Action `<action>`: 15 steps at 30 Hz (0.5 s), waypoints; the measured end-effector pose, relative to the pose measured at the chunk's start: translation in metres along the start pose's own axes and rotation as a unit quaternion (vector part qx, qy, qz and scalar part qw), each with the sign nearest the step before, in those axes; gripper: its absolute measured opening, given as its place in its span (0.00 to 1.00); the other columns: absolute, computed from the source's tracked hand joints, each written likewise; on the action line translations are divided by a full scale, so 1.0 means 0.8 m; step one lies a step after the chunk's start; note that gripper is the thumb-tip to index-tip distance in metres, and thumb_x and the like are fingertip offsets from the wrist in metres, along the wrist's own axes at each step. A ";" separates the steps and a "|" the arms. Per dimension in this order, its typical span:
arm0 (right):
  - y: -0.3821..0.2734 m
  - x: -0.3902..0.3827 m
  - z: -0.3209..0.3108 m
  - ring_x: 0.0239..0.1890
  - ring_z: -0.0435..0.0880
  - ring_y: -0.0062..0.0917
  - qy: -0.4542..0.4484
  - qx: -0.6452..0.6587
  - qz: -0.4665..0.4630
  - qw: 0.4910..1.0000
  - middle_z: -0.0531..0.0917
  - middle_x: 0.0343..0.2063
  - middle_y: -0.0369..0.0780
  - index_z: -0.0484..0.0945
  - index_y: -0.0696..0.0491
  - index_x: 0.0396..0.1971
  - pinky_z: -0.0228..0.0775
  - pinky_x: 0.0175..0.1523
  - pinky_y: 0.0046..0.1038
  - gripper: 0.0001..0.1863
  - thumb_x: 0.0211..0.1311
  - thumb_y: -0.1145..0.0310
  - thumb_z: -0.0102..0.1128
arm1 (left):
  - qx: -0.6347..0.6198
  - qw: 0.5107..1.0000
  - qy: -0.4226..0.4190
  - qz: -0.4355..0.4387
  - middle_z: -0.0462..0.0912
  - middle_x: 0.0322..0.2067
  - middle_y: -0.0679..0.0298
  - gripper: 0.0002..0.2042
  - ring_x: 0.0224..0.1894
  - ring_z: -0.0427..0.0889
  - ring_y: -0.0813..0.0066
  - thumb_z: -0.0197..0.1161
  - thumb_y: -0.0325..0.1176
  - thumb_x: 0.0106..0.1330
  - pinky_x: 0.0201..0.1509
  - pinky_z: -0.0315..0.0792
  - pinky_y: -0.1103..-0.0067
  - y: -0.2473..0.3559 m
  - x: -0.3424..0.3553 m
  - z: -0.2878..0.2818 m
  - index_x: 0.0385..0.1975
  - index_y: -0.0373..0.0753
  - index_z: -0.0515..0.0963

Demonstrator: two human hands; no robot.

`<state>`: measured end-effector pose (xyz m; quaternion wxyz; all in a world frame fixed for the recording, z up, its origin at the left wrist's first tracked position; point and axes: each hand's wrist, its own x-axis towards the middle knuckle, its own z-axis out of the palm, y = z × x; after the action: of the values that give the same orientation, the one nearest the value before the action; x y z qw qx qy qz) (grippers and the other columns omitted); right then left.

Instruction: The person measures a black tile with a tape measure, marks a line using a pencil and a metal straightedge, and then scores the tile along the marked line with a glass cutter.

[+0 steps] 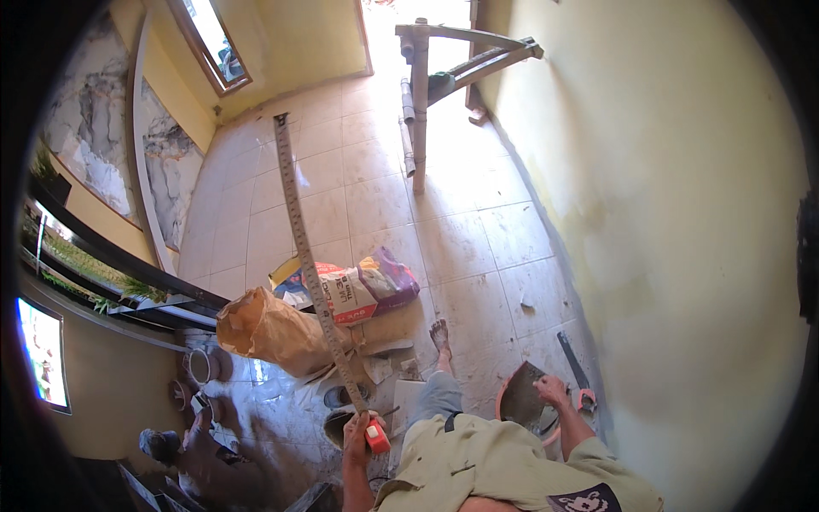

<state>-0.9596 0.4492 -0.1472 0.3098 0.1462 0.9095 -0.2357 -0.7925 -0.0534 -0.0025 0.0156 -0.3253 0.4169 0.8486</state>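
Observation:
My left hand [357, 433] is closed round a red tape measure [377, 437]. Its long metal blade [299, 226] stretches out ahead, past the bags, its hooked end high in the picture. My right hand [553, 391], off to the right, has its fingers closed at the edge of a flat grey-brown piece [519, 394] that looks like tile. Part of an orange-rimmed bucket [554, 435] shows behind and below that piece. A brown paper sack [277, 333] and a white, red and purple printed bag [367, 290] stand beyond my left hand.
Another person [205, 461] crouches at the lower left, near several pots [203, 365]. A wooden trestle [418, 111] stands at the far end by the doorway. A long dark tool [573, 363] lies by the right wall [682, 256]. Debris [527, 302] dots the tiled floor [461, 247].

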 end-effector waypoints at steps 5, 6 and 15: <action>-0.129 0.178 -0.102 0.29 0.87 0.31 0.091 0.023 -0.109 0.990 0.86 0.25 0.45 0.85 0.59 0.36 0.78 0.39 0.34 0.20 0.58 0.55 0.59 | -0.026 0.999 -0.007 -0.039 0.83 0.29 0.57 0.13 0.27 0.81 0.74 0.58 0.41 0.73 0.31 0.77 0.78 0.043 0.131 0.045 0.39 0.36 0.78; -0.181 0.210 -0.127 0.31 0.87 0.32 0.111 0.060 -0.146 0.981 0.87 0.27 0.46 0.85 0.59 0.38 0.78 0.41 0.33 0.20 0.59 0.56 0.59 | -0.015 0.999 -0.003 -0.030 0.83 0.29 0.58 0.13 0.27 0.81 0.74 0.59 0.42 0.73 0.31 0.76 0.78 0.057 0.161 0.053 0.39 0.36 0.78; -0.471 0.335 -0.278 0.38 0.87 0.35 0.136 0.091 -0.212 0.963 0.87 0.35 0.49 0.82 0.58 0.48 0.77 0.47 0.32 0.22 0.62 0.56 0.61 | -0.007 1.000 0.013 -0.023 0.83 0.28 0.60 0.15 0.27 0.81 0.76 0.60 0.45 0.72 0.30 0.76 0.79 0.230 0.368 0.154 0.40 0.37 0.77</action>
<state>-1.4302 0.2782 -0.0344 0.1109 0.0082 0.9279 -0.3558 -1.1460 -0.1575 0.0137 0.0275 -0.3455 0.4034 0.8468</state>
